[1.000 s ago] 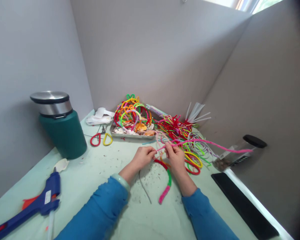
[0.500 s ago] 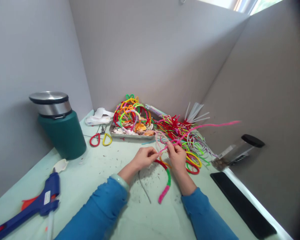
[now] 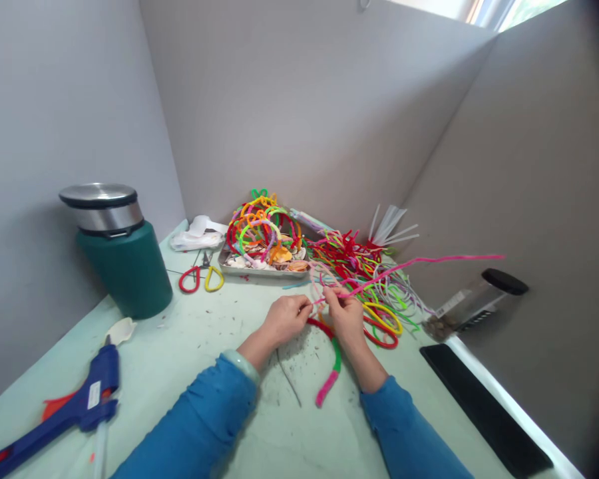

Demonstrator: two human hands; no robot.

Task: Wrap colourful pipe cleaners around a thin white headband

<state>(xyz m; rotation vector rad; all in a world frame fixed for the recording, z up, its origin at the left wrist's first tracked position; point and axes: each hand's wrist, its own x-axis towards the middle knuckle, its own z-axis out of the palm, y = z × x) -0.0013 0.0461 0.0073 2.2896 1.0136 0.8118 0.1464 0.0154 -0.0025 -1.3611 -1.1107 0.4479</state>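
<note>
My left hand [image 3: 287, 316] is closed, thumb and finger pinching a curved pipe-cleaner hoop [image 3: 336, 358] with red, green and pink bands. The exact grip point is hidden by the fingers. Close beside it, my right hand [image 3: 348, 318] pinches a long bright pink pipe cleaner [image 3: 424, 261]. Its free end stretches far to the right, and its other end meets the hoop between my hands. A pale pink strand [image 3: 315, 276] rises behind the fingertips. Below my left hand, a thin dark wire [image 3: 290, 380] hangs or lies over the table.
A metal tray [image 3: 259, 271] holds shells and coloured hoops. Scissors [image 3: 381, 326] lie beside loose pipe cleaners [image 3: 349, 249]; red-and-yellow-handled pliers [image 3: 202, 278] are left of the tray. A green flask [image 3: 122, 266] and blue glue gun [image 3: 90, 392] stand left; a clear jar [image 3: 472, 309] is right.
My right hand has moved slightly left, closer to my left hand. The pink pipe cleaner's free end now lies lower and reaches farther right. My left hand has barely shifted.
</note>
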